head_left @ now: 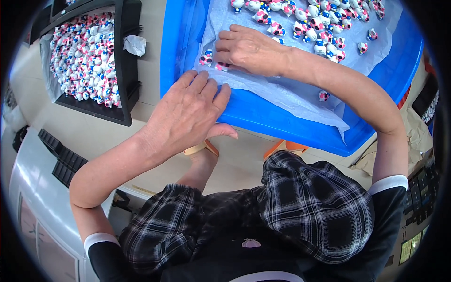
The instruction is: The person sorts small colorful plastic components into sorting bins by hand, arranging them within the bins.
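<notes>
Left hand [188, 110]: flat, released, on blue tray [263, 115] rim | right hand [246, 49]: fingers curled over small figurines [206, 58] on white paper [291, 91]; grasp cannot be told | figurines best gathered gently, tray kept steadied.

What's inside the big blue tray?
The blue tray holds crinkly white paper with many little pink, white and blue toy figures on it. The right hand covers a few, so whatever lies under its palm stays hidden.
</notes>
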A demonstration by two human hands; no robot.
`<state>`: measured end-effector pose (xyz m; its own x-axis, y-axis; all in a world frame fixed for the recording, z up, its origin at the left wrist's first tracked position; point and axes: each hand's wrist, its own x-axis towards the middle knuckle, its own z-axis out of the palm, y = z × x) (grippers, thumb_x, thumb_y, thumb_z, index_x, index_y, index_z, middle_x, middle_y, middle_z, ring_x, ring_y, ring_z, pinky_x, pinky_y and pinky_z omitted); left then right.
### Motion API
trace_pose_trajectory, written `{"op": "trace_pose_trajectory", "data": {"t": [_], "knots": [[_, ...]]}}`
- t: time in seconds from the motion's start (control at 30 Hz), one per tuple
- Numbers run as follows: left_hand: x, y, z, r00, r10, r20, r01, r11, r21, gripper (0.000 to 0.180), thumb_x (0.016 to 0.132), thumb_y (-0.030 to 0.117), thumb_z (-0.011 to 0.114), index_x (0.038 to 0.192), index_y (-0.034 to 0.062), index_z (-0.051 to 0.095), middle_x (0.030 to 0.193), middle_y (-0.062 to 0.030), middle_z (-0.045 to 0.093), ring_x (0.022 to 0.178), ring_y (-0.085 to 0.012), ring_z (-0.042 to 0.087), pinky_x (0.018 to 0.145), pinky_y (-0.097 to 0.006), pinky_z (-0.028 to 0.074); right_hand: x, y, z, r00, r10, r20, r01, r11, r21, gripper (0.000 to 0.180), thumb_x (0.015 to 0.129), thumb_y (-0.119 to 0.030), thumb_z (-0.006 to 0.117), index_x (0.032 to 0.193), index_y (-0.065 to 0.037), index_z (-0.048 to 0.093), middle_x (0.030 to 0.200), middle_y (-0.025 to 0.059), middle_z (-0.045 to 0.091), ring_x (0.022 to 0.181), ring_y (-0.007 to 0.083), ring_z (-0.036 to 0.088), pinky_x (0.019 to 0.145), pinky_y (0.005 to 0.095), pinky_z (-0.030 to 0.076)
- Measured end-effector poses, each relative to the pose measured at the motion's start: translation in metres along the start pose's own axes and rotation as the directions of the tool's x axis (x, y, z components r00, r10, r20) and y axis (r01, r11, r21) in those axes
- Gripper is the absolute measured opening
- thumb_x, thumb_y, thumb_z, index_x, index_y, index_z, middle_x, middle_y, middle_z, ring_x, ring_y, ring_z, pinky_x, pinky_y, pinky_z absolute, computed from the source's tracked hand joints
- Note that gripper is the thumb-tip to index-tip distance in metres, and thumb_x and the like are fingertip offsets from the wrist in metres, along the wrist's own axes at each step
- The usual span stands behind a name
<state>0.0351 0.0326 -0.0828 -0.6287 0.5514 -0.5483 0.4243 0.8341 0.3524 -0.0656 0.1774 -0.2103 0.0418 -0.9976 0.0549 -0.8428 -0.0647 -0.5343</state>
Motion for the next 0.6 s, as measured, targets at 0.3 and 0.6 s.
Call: {"op": "trace_pose_trajectory", "data": {"t": [0.3, 0.6], "knots": [[0.000, -0.001, -0.002, 1.000, 0.000, 0.006, 0.000, 1.000, -0.031, 0.073, 0.074, 0.063, 0.046, 0.110, 0.0005, 0.055, 0.103, -0.0164, 0.057, 0.105, -0.0310, 0.052, 0.095, -0.042, 0.038, -0.017, 0.015, -0.030, 0.994, 0.070, -0.088, -0.068, 0.997, 0.036, 0.025, 0.068, -0.010, 0.066, 0.092, -0.005, 0.061, 0.090, 0.0063, 0.056, 0.089, 0.0214, 0.053, 0.080, 0.0321, 0.042], [0.004, -0.002, -0.002, 0.999, 0.005, 0.047, -0.003, 0.999, -0.038, 0.073, 0.073, 0.063, 0.047, 0.110, 0.0002, 0.055, 0.102, -0.0148, 0.057, 0.104, -0.0295, 0.052, 0.093, -0.041, 0.039, -0.064, 0.000, -0.034, 0.983, 0.036, 0.180, -0.005, 0.985, -0.172, 0.010, 0.074, -0.012, 0.060, 0.082, -0.008, 0.064, 0.088, 0.0018, 0.054, 0.096, 0.0160, 0.049, 0.085, 0.0289, 0.038]]}}
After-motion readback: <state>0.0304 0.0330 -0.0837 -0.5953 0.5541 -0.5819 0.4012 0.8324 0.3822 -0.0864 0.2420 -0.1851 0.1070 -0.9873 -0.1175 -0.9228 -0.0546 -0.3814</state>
